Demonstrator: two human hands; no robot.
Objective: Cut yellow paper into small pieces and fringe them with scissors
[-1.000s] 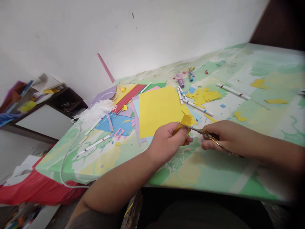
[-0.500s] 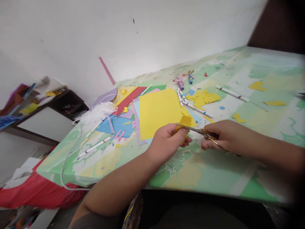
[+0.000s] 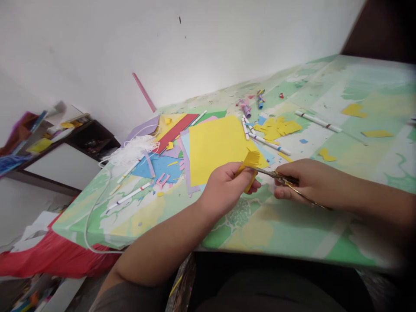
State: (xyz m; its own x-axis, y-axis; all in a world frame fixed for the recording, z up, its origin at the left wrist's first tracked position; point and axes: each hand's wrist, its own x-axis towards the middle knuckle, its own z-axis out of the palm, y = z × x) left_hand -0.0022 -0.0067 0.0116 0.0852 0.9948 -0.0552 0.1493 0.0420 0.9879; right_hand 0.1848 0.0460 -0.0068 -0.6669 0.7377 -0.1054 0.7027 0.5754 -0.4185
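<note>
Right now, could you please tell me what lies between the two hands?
In the head view, the scissors, held in the right hand, bridge the gap, reaching the fringed yellow paper pinched in the left hand.

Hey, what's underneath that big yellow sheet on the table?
Under the yellow sheet, light blue paper and purple paper show along its left side, and pink paper peeks out at the far edge. Anything farther beneath is covered.

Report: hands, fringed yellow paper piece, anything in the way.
Left hand pinching fringed piece. Right hand holding gold-handled metal scissors, blades at the piece. Flat yellow paper sheet beyond, not blocking.
</note>
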